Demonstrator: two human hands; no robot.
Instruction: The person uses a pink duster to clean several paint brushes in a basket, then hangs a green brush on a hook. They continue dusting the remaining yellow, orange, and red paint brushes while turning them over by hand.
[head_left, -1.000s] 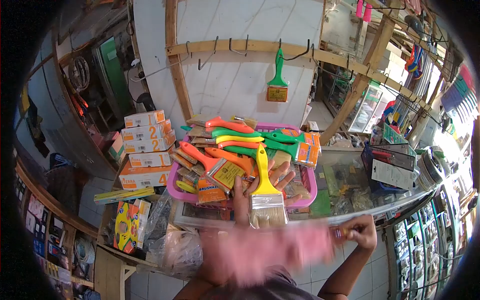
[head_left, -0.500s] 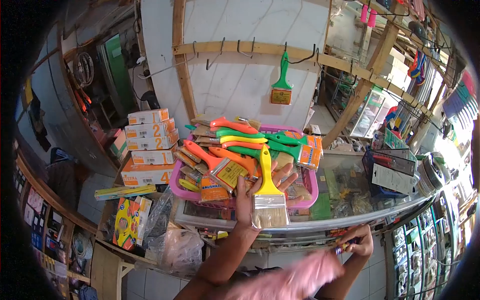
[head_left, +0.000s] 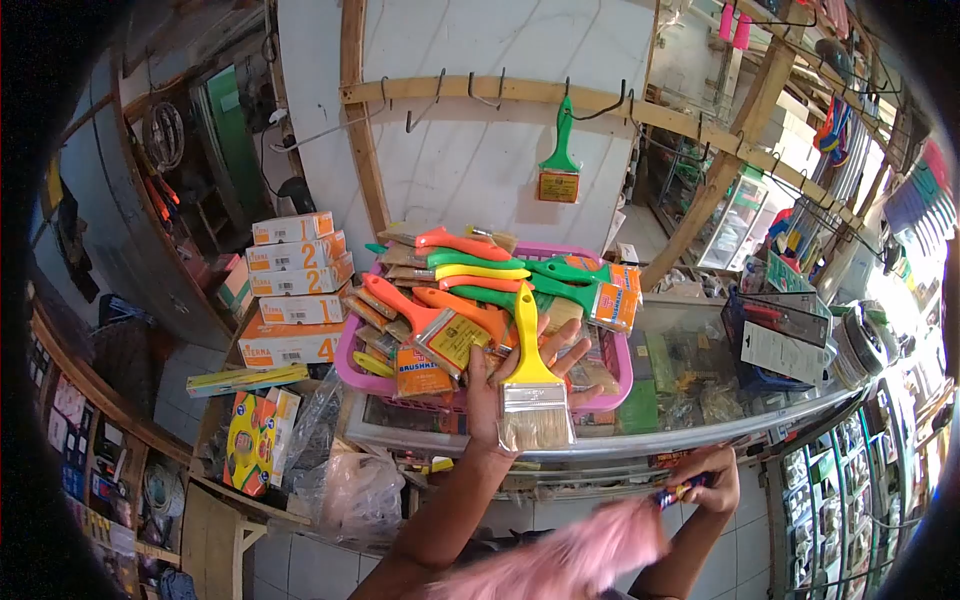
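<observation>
A yellow-handled paintbrush (head_left: 526, 355) with pale bristles, in clear wrap, lies on the palm of my left hand (head_left: 485, 405), handle pointing up. The fingers are spread behind it. My right hand (head_left: 716, 480), lower right, is closed around the dark handle of a pink duster (head_left: 590, 540), whose head is blurred. Behind my left hand, a pink basket (head_left: 345, 362) on the glass counter holds many paintbrushes with orange, green and yellow handles. One green brush (head_left: 561, 150) hangs from a hook on the rail above.
Orange-and-white boxes (head_left: 298, 255) are stacked left of the basket. Below them are a colourful box (head_left: 250, 445) and a clear plastic bag (head_left: 360, 498). A dark blue basket (head_left: 735, 345) with packaged goods stands on the counter (head_left: 680, 435) at right. Metal hooks line the wooden rail (head_left: 650, 115).
The pink duster and my right hand have shifted slightly left. My left hand still supports the yellow brush, and the whole view has moved a little.
</observation>
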